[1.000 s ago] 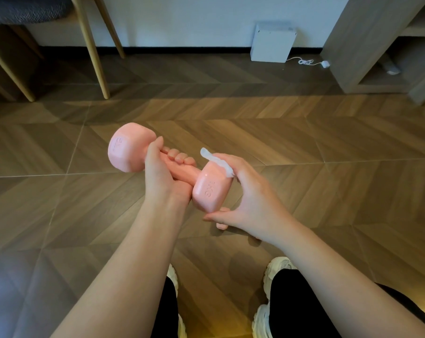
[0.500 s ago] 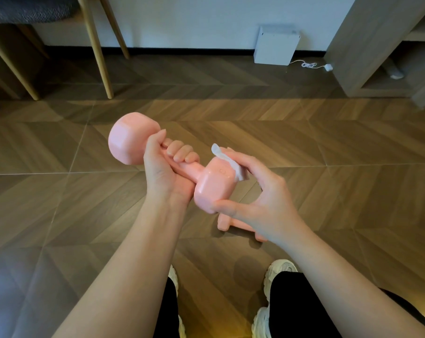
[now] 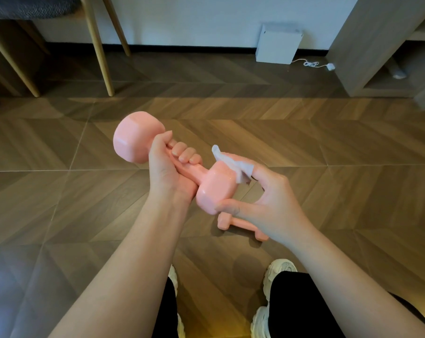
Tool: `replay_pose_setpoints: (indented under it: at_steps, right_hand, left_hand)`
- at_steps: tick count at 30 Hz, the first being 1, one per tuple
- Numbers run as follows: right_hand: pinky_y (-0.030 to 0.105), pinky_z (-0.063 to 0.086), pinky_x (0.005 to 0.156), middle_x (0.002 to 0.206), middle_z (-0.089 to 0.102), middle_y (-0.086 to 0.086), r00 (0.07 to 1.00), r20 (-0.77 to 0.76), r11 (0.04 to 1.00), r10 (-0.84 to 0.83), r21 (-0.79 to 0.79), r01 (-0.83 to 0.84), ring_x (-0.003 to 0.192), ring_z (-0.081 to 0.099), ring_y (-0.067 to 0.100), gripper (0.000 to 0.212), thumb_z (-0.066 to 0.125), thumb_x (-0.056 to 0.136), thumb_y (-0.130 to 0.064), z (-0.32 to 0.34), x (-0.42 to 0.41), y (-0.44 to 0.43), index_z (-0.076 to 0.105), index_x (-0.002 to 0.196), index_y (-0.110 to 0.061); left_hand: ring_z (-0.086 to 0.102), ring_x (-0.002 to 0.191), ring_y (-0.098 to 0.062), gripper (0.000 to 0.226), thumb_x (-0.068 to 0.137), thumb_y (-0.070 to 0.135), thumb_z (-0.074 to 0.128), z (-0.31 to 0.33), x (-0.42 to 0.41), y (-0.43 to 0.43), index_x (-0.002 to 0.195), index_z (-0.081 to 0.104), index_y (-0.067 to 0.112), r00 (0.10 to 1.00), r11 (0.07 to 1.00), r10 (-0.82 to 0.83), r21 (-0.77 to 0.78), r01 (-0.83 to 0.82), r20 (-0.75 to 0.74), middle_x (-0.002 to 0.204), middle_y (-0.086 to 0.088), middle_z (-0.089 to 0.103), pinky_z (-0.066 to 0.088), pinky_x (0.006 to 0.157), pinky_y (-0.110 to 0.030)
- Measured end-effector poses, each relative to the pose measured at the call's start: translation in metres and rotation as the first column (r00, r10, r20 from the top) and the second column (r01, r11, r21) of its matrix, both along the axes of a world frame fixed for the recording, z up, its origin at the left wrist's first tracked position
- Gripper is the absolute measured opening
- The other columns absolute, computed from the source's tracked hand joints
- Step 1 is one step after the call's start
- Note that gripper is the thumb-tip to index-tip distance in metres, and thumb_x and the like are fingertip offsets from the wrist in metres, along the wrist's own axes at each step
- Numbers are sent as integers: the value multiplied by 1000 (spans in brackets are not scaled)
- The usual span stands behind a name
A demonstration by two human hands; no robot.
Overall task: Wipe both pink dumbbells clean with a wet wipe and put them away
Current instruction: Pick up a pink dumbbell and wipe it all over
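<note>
Closest to me are the person's legs in black trousers and a pair of white sneakers, planted on the wood-patterned floor. Both bare forearms reach forward from there.

The left hand grips the bar of a pink dumbbell, fingers curled tight round it and the thumb up along the side. The dumbbell is held in the air and slants, its near head low and to the right, its far head higher and to the left.

The right hand spans that near head. Its thumb presses the lower face, and its longer fingers press a white wet wipe against the top of the head, so wipe and head are pinched between fingers and thumb. One corner of the wipe sticks up free.

Just beyond and below the right hand, the second pink dumbbell lies on its side on the floor, partly hidden by the wrist.

Further off, pale wooden chair legs stand at the left. A white box stands by the wall, with a white cable coiled on the floor beside it. At the right is a low wooden shelf unit.
</note>
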State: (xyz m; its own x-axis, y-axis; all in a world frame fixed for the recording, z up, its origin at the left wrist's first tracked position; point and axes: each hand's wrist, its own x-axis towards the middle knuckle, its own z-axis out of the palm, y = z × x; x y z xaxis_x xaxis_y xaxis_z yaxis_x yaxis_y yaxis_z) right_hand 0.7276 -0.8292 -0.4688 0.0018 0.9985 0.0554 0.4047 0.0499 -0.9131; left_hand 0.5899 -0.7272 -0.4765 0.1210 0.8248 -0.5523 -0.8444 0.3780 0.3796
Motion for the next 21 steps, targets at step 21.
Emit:
replay_pose_setpoints:
  at_steps: [21]
  right_hand:
    - [4,43,80,88,71,-18,916,-395,972,-70,-235,-27,110,61,-3,69,86,58,-29,-18,-7,7,60,122,-27]
  left_hand:
    - [59,55,-10,35,91,27,62,4,1,-2,62,46,17,996,995,47,80,-52,72,62,4,56,49,55,-20]
